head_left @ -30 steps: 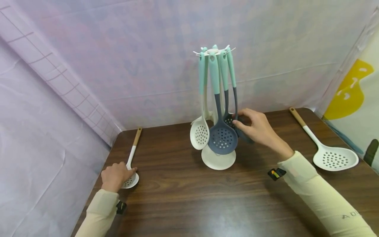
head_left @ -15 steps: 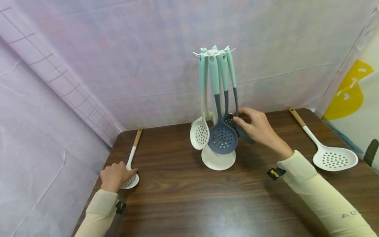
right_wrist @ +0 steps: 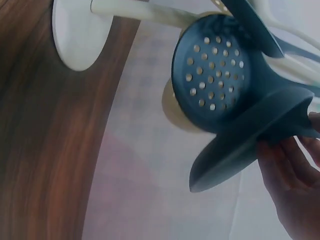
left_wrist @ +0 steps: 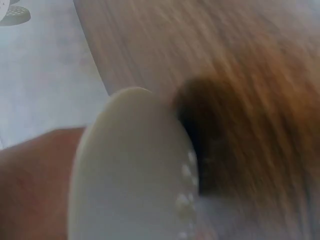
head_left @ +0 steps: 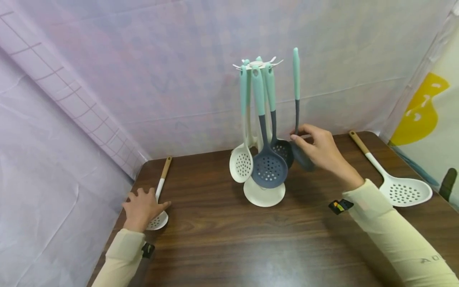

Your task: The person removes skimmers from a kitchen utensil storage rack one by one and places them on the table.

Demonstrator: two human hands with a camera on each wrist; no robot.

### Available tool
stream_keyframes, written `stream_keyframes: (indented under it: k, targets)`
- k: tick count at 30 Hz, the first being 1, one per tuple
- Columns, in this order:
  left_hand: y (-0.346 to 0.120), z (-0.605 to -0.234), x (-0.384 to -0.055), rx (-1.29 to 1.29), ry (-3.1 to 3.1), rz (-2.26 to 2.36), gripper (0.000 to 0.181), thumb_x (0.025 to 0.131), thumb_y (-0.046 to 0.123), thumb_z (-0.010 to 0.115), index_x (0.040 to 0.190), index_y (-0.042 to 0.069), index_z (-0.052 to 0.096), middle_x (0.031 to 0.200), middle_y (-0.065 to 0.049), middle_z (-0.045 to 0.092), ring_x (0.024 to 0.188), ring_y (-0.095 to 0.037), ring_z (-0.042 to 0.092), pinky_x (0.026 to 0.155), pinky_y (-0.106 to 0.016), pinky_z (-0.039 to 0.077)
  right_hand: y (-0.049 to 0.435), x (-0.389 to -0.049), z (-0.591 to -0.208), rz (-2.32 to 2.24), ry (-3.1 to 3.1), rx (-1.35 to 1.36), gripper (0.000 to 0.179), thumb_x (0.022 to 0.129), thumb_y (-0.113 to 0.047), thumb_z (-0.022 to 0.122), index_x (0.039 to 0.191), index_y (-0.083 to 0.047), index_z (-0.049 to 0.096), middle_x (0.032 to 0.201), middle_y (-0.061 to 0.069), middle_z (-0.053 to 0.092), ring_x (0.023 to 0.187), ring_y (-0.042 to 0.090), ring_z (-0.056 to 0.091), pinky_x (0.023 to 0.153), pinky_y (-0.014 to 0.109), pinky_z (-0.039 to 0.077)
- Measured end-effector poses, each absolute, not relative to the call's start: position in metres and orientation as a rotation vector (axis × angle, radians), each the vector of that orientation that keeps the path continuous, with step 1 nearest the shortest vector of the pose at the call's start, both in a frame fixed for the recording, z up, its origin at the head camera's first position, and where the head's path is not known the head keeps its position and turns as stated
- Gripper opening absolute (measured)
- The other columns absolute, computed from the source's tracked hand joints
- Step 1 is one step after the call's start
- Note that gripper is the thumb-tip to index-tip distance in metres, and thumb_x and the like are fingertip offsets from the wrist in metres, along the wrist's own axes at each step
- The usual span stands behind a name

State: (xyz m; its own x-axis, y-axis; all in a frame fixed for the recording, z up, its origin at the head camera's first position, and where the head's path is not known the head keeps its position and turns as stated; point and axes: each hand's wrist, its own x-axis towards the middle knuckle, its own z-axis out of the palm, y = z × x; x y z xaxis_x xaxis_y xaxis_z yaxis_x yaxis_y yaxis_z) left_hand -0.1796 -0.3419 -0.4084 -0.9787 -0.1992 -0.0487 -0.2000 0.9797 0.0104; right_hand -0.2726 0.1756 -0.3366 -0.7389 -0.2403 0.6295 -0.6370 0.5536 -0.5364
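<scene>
One mint-handled dark utensil (head_left: 297, 91) is held upright just right of the white stand (head_left: 263, 197), the right hand (head_left: 319, 147) closing its grip on the neck; five more visibly hang there. Of two wood-handled skimmers, one (head_left: 405, 192) lies far right of the stand, another (head_left: 160, 187) far left beneath the splayed left hand (head_left: 143, 207).

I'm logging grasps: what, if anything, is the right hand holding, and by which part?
The right hand holds the dark, mint-handled utensil low on its shaft, near the head.
</scene>
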Motion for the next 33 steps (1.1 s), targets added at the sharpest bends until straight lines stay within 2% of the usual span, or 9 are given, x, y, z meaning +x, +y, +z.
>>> stream_keyframes:
  k: [4,7,10,14,16,20,23,28,33]
  targets:
    - [-0.333,-0.409,-0.185,-0.211,3.158,0.026,0.093,0.086,0.066,0.070,0.146,-0.003,0.048,0.140,-0.044,0.042,0.129,-0.070,0.032,0.093,-0.088,0.032,0.189,-0.271,-0.340,1.057,-2.309,0.669,0.014,0.102,-0.016,0.065,0.102,-0.004,0.072,0.097,0.013,0.076,0.092,0.033,0.075,0.077,0.004,0.046]
    - [-0.325,-0.408,-0.190,-0.174,3.232,0.020,0.092,0.086,0.065,0.071,0.148,0.000,0.048,0.140,-0.043,0.043,0.132,-0.070,0.029,0.093,-0.090,0.029,0.200,-0.270,-0.344,1.008,-2.320,0.634,0.013,0.102,-0.018,0.067,0.099,-0.006,0.072,0.093,0.012,0.076,0.088,0.029,0.075,0.074,0.005,0.045]
    - [-0.316,-0.404,-0.196,-0.131,3.313,0.020,0.085,0.089,0.058,0.072,0.149,0.002,0.050,0.140,-0.043,0.044,0.134,-0.070,0.030,0.093,-0.090,0.029,0.210,-0.268,-0.351,0.954,-2.345,0.591,0.012,0.101,-0.020,0.068,0.099,-0.009,0.073,0.092,0.010,0.077,0.084,0.026,0.073,0.072,0.014,0.048]
    - [-0.300,-0.398,-0.208,-0.022,3.403,0.021,0.069,0.094,0.047,0.072,0.144,0.005,0.054,0.139,-0.041,0.047,0.135,-0.068,0.034,0.094,-0.088,0.033,0.226,-0.265,-0.360,0.931,-2.405,0.556,0.016,0.102,-0.024,0.066,0.104,-0.009,0.074,0.095,0.013,0.078,0.086,0.032,0.076,0.073,0.035,0.059]
    - [-0.291,-0.396,-0.214,0.030,3.427,0.033,0.065,0.094,0.045,0.072,0.144,0.007,0.054,0.141,-0.039,0.047,0.135,-0.066,0.036,0.095,-0.086,0.035,0.233,-0.264,-0.365,0.903,-2.446,0.539,0.018,0.102,-0.025,0.066,0.103,-0.009,0.075,0.094,0.013,0.078,0.083,0.032,0.076,0.070,0.038,0.059]
    - [-0.270,-0.391,-0.227,0.139,3.443,0.048,0.064,0.095,0.045,0.071,0.146,0.011,0.052,0.146,-0.034,0.047,0.137,-0.060,0.040,0.097,-0.081,0.040,0.250,-0.266,-0.372,0.824,-2.536,0.501,0.020,0.101,-0.027,0.067,0.099,-0.008,0.074,0.082,0.009,0.075,0.061,0.013,0.059,0.057,0.028,0.044]
    - [-0.252,-0.385,-0.235,0.303,3.447,0.106,0.065,0.097,0.046,0.068,0.149,0.013,0.050,0.146,-0.029,0.049,0.137,-0.055,0.044,0.098,-0.075,0.045,0.262,-0.268,-0.378,0.788,-2.607,0.477,0.022,0.101,-0.027,0.067,0.094,-0.007,0.073,0.070,0.004,0.067,0.052,0.008,0.042,0.051,0.026,0.035]
    - [-0.219,-0.373,-0.240,0.585,3.396,0.429,0.078,0.102,0.054,0.056,0.159,0.007,0.033,0.151,-0.028,0.046,0.141,-0.048,0.043,0.109,-0.065,0.044,0.281,-0.269,-0.388,0.732,-2.731,0.389,0.031,0.101,-0.031,0.065,0.081,-0.007,0.068,0.057,-0.002,0.052,0.050,0.012,0.039,0.051,0.029,0.033]
    - [-0.187,-0.363,-0.240,0.737,3.285,0.685,0.087,0.104,0.064,0.043,0.166,0.012,0.012,0.162,-0.025,0.033,0.150,-0.042,0.034,0.119,-0.060,0.036,0.298,-0.267,-0.398,0.715,-2.883,0.215,0.035,0.100,-0.034,0.063,0.075,-0.009,0.064,0.061,0.000,0.053,0.059,0.020,0.048,0.053,0.033,0.035]
